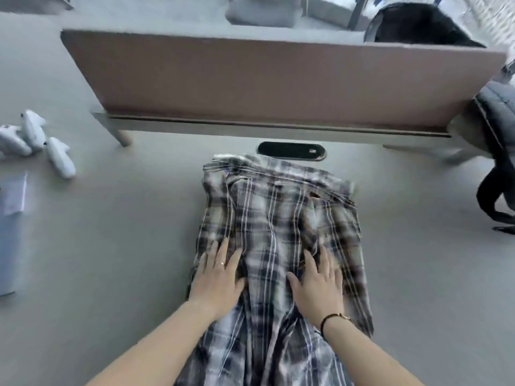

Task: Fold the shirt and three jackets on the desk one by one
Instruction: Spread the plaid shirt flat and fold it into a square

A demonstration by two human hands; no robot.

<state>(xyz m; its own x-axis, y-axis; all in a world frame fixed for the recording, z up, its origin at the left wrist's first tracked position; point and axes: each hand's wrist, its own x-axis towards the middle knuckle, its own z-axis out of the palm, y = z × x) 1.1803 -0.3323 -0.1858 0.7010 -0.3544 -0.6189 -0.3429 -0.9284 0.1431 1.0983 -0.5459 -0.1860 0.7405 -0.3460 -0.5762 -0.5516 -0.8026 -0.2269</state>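
Observation:
A plaid shirt [278, 213] in grey, white and dark stripes lies lengthwise on the grey desk [125, 246], collar end away from me, its sides folded inward into a narrow strip. My left hand [217, 277] lies flat on the shirt's left side with fingers straight, a ring on one finger. My right hand [317, 282] presses flat on the shirt's right side, a dark bracelet at the wrist. The shirt's lower end runs toward me between my forearms and out of the frame.
A brown partition panel [278, 79] bounds the desk's far side, with a black cable slot [292, 151] in front of it. Three white plush toys [36, 140] and papers [15, 196] lie at the left. A grey and black jacket [496, 151] hangs at the right edge.

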